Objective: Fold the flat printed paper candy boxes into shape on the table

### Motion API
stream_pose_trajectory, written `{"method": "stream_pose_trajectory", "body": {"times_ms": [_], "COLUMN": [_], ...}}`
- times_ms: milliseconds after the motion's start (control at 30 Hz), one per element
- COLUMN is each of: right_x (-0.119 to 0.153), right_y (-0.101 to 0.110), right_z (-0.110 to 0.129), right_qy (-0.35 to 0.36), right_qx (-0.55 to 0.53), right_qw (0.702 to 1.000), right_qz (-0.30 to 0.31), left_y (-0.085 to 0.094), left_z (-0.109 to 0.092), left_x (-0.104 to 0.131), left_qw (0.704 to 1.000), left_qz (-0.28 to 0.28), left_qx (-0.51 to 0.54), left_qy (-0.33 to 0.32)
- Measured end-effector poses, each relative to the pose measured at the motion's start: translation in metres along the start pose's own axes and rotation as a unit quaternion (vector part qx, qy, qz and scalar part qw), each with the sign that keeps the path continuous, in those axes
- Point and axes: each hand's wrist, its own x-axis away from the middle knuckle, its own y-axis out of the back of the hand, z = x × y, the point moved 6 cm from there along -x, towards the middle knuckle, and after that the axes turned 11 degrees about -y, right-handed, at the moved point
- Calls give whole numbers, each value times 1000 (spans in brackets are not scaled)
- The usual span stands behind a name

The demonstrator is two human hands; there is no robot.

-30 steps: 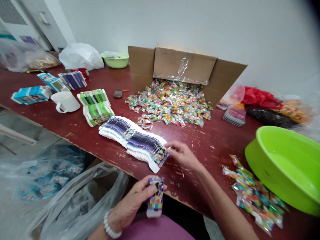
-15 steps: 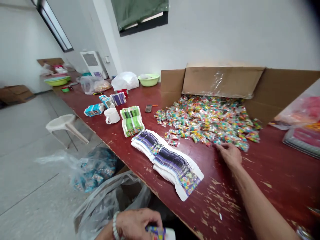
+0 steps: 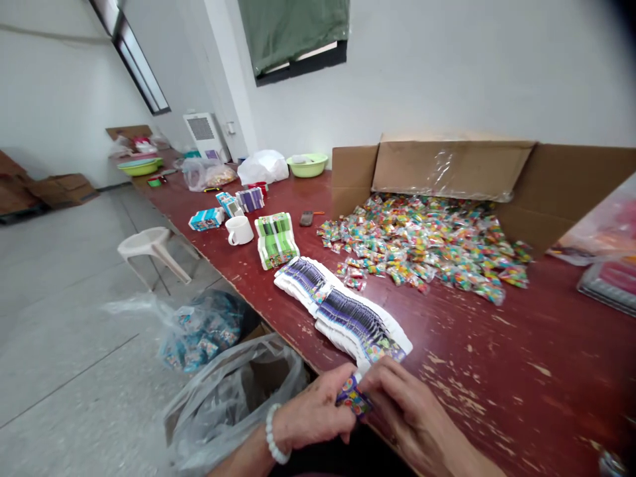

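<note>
My left hand [image 3: 320,407], with a white bead bracelet on its wrist, grips a small purple printed carton [image 3: 354,397] at the table's front edge. My right hand [image 3: 410,411] is closed at the carton's white upper end; what its fingertips hold is hidden. Just beyond the hands lies a fanned row of flat purple-and-white cartons [image 3: 350,311]. Farther back is a spread pile of small clear packets of colourful sweets [image 3: 422,242], spilling from a cardboard box [image 3: 452,165] on its side.
A green carton stack [image 3: 276,242], a white mug [image 3: 239,230] and blue cartons [image 3: 206,218] stand along the table [image 3: 467,331]. Below its front edge are a bag-lined box [image 3: 233,404] and a clear bag of blue packs [image 3: 203,334]. A white stool [image 3: 154,245] stands left.
My right hand has moved from the edge of the sweets pile to the carton in my left hand. My left hand has risen with the carton and shifted right.
</note>
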Motion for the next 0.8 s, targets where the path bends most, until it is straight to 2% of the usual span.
{"method": "stream_pose_trajectory", "body": {"times_ms": [67, 133, 267, 333, 433, 533, 633, 700, 800], "right_x": [3, 4, 4, 2, 0, 4, 10, 14, 18], "right_y": [-2, 0, -2, -6, -8, -10, -19, -19, -16], "right_z": [-7, -19, -35, -33, -27, -36, -46, -47, -37], "right_qy": [-28, -82, -175, -174, -136, -165, -188, -167, -105], "right_qx": [-21, -72, -191, -196, -186, -299, -400, -373, -233], "right_qw": [999, 994, 964, 962, 966, 925, 880, 886, 928], "right_qz": [-2, -17, -59, -76, -113, -165, -175, -217, -273], "left_y": [-4, -8, -13, -15, -16, -17, -18, -17, -14], "left_z": [-3, -8, -12, -9, -7, -9, -11, -9, -2], "left_x": [2, 5, 6, 6, 5, 4, 3, 2, 4], "left_qw": [1000, 996, 978, 975, 969, 955, 937, 922, 890], "left_qz": [-10, -24, -69, -90, -124, -145, -177, -218, -291], "left_qx": [12, 78, 190, 200, 209, 249, 289, 310, 343], "left_qy": [-3, -19, -48, -45, -52, -71, -84, -82, -75]}}
